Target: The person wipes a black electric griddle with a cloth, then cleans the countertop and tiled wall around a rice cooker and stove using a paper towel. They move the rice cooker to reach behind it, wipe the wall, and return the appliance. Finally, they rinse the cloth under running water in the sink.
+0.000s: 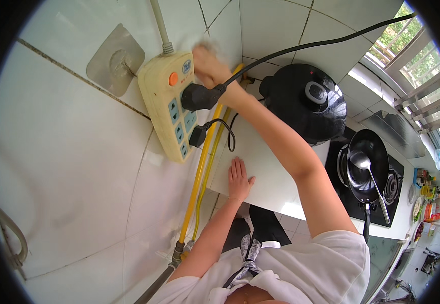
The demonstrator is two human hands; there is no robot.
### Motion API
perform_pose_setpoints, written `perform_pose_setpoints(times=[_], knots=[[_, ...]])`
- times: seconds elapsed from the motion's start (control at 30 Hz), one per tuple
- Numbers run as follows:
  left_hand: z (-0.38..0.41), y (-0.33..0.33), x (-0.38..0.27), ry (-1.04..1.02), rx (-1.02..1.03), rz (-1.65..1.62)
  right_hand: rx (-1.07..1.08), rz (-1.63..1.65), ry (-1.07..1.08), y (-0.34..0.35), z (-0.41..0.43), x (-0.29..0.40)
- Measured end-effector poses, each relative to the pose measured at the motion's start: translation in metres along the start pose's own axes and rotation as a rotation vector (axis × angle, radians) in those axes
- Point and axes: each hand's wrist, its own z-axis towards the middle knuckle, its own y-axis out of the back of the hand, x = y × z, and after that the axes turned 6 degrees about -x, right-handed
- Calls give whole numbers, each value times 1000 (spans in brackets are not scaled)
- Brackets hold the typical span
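Note:
A cream power strip (165, 110) with an orange switch hangs against the tiled wall. A large black plug (201, 96) with a thick cable and a smaller black plug (198, 136) are in its sockets. My right hand (210, 62), blurred, is raised beside the strip's upper end, just above the large plug; its fingers are not clear, so any hold is hidden. On the white countertop (269, 171), near its front edge, my left hand (239, 178) rests palm down, holding nothing. Behind my right forearm stands a black electric cooker (307, 102) with its lid closed.
Yellow pipes (201, 171) run along the wall left of the counter. A clear adhesive hook (117, 60) is on the tiles. At the right, a black wok (368, 163) with a metal ladle (361, 161) sits on the stove (394, 209). Beyond are bottles and dishes; a barred window (425, 68) is above.

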Motion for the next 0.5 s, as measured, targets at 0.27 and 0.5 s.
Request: perform_pose_setpoints(times=[0.27,0.5], knots=[[0,1,1,22,9,-74,178,-35,-110,9,-99,8],[-3,-4,8,4,-15,-76,11,63,-498,-11,-98,16]])
